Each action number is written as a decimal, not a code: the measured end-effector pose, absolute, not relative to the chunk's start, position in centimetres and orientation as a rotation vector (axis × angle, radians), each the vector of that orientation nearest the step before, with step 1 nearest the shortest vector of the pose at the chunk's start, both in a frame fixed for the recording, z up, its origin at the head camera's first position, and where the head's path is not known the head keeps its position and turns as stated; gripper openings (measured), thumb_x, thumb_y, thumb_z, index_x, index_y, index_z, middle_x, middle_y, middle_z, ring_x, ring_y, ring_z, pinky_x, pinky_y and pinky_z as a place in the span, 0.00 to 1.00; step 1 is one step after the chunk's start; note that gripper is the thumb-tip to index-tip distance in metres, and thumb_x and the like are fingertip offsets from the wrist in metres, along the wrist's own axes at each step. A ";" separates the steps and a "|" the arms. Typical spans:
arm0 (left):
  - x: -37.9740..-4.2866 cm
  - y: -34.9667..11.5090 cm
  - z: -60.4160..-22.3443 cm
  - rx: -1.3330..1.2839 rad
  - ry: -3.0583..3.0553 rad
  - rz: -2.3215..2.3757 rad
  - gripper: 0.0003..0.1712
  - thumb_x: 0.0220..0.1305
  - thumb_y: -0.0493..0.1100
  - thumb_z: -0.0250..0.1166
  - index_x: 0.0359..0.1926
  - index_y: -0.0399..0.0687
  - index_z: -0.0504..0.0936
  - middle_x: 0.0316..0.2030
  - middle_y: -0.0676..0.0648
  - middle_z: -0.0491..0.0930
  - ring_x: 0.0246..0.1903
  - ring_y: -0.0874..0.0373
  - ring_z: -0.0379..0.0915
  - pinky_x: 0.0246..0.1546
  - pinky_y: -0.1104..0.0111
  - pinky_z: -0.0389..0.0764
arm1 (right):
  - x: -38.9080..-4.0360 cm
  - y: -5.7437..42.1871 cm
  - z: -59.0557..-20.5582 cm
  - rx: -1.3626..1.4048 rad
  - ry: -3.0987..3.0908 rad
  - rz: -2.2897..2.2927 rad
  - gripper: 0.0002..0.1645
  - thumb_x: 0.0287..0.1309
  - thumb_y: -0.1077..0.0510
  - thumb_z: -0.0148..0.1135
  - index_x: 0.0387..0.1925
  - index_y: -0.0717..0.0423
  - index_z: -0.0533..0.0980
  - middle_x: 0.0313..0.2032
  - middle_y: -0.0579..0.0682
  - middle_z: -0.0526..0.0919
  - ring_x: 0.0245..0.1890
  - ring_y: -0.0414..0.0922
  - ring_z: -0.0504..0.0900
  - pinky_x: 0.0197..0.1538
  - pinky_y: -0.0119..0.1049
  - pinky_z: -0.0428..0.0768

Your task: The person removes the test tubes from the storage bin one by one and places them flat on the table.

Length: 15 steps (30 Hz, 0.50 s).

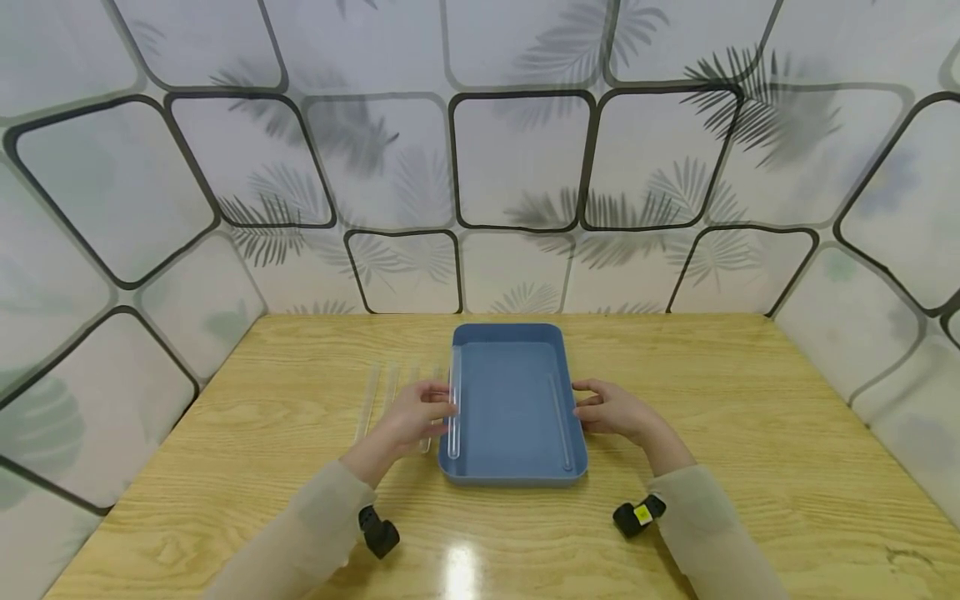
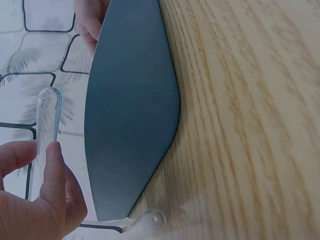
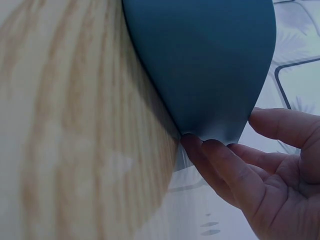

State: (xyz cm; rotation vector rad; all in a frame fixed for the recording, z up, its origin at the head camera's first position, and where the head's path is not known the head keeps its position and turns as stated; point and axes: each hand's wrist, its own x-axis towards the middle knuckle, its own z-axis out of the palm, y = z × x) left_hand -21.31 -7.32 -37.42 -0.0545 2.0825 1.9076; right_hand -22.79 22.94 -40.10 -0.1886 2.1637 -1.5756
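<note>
My left hand (image 1: 407, 417) pinches a clear test tube (image 1: 454, 443) between thumb and fingers. It holds the tube over the left edge of a blue rectangular tray (image 1: 512, 408). In the left wrist view, the tube's rounded end (image 2: 50, 100) points up past the fingertips, beside the tray's wall (image 2: 132, 100). A second clear tube (image 1: 561, 425) lies lengthwise inside the tray along its right side. On the tray's outer right wall rest the fingertips of my right hand (image 1: 617, 412), its fingers loosely bent, as the right wrist view shows close up.
Several more clear tubes (image 1: 367, 404) lie side by side on the wooden table (image 1: 300, 367), left of the tray and partly behind the left hand. A patterned curtain (image 1: 517, 167) surrounds the back and sides. Each wrist wears a small black camera (image 1: 378, 533).
</note>
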 end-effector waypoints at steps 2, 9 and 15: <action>-21.3 -7.6 -37.4 -0.057 2.089 1.909 0.21 0.57 0.29 0.56 0.53 0.31 0.67 0.41 0.40 0.69 0.37 0.53 0.71 0.39 0.62 0.77 | -22.8 23.0 -40.1 -0.199 2.166 -1.573 0.35 0.59 0.65 0.50 0.64 0.69 0.48 0.56 0.74 0.58 0.52 0.59 0.67 0.48 0.44 0.73; -21.3 -9.0 -37.9 -0.038 2.130 1.912 0.20 0.57 0.29 0.55 0.52 0.29 0.66 0.40 0.39 0.69 0.37 0.53 0.71 0.40 0.60 0.77 | -22.8 23.1 -40.1 -0.204 2.161 -1.579 0.34 0.60 0.66 0.49 0.64 0.68 0.48 0.56 0.74 0.58 0.53 0.59 0.67 0.48 0.45 0.73; -21.3 -10.2 -38.3 -0.045 2.116 1.936 0.22 0.57 0.28 0.54 0.53 0.26 0.63 0.41 0.39 0.68 0.36 0.55 0.69 0.40 0.60 0.76 | -22.8 23.1 -40.1 -0.201 2.162 -1.576 0.34 0.60 0.66 0.49 0.64 0.68 0.48 0.56 0.74 0.59 0.53 0.59 0.67 0.49 0.44 0.73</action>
